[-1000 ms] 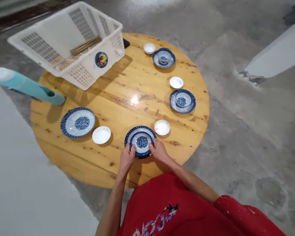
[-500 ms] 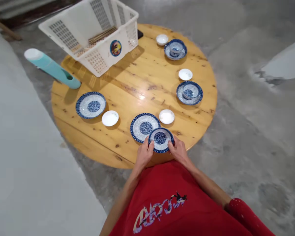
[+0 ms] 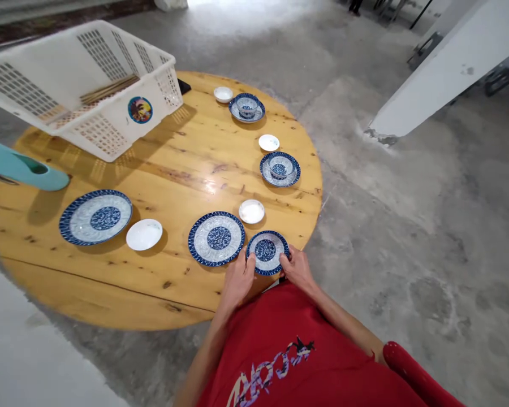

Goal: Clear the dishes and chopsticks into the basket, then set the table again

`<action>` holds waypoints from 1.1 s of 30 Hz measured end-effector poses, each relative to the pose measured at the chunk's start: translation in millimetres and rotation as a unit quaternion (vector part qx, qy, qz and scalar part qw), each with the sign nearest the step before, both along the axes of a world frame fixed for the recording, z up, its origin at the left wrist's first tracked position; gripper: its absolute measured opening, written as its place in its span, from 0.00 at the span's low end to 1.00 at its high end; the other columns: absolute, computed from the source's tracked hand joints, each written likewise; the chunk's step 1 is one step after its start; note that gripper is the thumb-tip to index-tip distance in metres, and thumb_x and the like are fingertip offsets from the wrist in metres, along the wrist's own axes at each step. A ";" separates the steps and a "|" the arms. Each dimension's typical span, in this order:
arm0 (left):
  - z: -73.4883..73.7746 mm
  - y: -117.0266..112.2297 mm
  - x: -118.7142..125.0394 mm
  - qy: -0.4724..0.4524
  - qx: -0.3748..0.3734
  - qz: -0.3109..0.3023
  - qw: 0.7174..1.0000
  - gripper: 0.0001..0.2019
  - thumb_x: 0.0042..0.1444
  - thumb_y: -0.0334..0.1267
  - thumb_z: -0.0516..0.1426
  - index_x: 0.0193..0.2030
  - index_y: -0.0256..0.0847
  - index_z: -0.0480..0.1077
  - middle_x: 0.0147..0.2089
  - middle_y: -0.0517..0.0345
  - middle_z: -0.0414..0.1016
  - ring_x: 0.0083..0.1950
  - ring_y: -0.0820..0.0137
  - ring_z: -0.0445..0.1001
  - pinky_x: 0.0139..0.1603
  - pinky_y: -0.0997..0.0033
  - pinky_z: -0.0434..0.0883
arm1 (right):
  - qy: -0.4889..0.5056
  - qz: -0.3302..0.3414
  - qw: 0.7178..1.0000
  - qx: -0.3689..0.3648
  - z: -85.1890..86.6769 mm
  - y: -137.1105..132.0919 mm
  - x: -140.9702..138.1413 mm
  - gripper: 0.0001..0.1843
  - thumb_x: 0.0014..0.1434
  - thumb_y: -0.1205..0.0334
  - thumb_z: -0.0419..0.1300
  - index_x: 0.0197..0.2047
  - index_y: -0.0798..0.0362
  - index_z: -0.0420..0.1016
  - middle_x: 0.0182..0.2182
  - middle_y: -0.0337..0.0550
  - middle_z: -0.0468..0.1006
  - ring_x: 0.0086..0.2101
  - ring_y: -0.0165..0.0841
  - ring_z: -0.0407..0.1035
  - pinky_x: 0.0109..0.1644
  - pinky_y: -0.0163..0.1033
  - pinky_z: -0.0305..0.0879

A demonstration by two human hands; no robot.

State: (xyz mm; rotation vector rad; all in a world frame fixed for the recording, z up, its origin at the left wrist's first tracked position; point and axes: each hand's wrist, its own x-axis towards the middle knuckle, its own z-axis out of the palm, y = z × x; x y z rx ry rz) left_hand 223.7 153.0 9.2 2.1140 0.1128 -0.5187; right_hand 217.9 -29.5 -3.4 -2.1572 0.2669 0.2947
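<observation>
Left grip and right grip pinch the small plate, shifted rightward along desk's near edge, uncovering large plate.

The red shirt bears jagged, multicoloured lettering.

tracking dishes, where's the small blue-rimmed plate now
Below the head view's centre, the small plate is held between the left hand and right hand, right of a larger plate.

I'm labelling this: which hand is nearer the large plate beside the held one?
Left. The left hand is by the large plate; the right hand is farther, at the right rim of the held plate.
</observation>
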 end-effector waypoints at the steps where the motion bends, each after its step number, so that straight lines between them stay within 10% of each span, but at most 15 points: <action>1: 1.0 -5.2 9.5 -0.015 0.017 -0.006 1.000 0.18 0.68 0.44 0.43 0.56 0.38 0.66 0.38 0.50 0.80 0.32 0.65 0.80 0.34 0.70 0.70 | -0.007 0.007 1.000 0.000 2.4 -5.8 11.9 0.09 0.59 0.60 0.48 0.32 0.51 0.67 0.15 0.33 0.70 0.18 0.32 0.71 0.25 0.32 0.62; 18: 8.3 -165.2 264.6 -0.060 0.210 0.157 0.963 0.16 0.67 0.41 0.43 0.47 0.39 0.69 0.39 0.48 0.80 0.42 0.61 0.79 0.42 0.68 0.68 | -0.143 0.235 0.949 -0.155 -2.0 -149.9 337.2 0.15 0.60 0.60 0.47 0.40 0.54 0.74 0.23 0.41 0.74 0.24 0.35 0.66 0.32 0.36 0.56; 33: -10.5 -187.4 308.5 0.019 0.296 0.181 0.938 0.25 0.66 0.41 0.45 0.68 0.35 0.56 0.47 0.41 0.80 0.47 0.53 0.80 0.46 0.61 0.71 | -0.052 0.347 0.901 -0.256 -16.9 -155.4 394.5 0.30 0.64 0.60 0.48 0.68 0.59 0.59 0.46 0.55 0.81 0.43 0.46 0.76 0.47 0.43 0.66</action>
